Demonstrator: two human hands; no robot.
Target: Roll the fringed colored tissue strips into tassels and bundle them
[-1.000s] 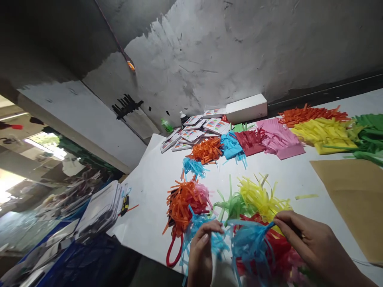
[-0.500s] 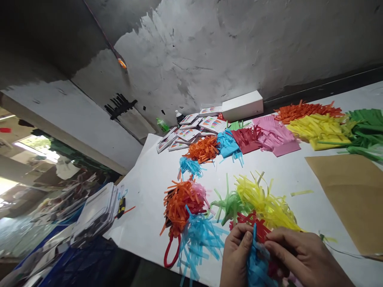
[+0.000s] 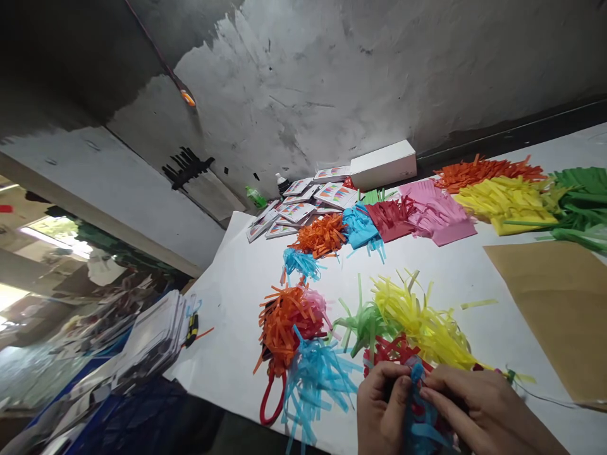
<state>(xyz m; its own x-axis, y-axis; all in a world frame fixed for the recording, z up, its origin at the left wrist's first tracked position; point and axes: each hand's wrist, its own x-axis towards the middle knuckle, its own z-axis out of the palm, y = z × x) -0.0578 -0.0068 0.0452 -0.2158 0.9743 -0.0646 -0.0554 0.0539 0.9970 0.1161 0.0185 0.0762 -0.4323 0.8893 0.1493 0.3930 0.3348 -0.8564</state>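
At the near edge of the table, my left hand (image 3: 383, 404) and my right hand (image 3: 478, 401) pinch a blue tissue-paper tassel (image 3: 424, 417) between them. The tassel's top is bunched into a small rounded knob at my fingertips, and its fringe hangs below, partly hidden by the hands. Right behind my fingers lies a red paper tassel (image 3: 389, 347). Past it are a yellow tassel (image 3: 420, 313) and a green tassel (image 3: 368, 325). To the left sits an orange tassel (image 3: 284, 322) beside a red cord loop (image 3: 272, 407) and a light-blue tassel (image 3: 317, 373).
Fringed paper piles line the table's back, including a pink pile (image 3: 436, 215) and a yellow pile (image 3: 507, 202). Printed packets (image 3: 296, 212) lie near a white box (image 3: 384, 165). Brown paper (image 3: 550, 309) is at right, a yellow-black cutter (image 3: 191, 330) at the left edge.
The blue tassel's upright pointed tip is now folded into a rounded knob. Both hands have shifted slightly to the right with it.
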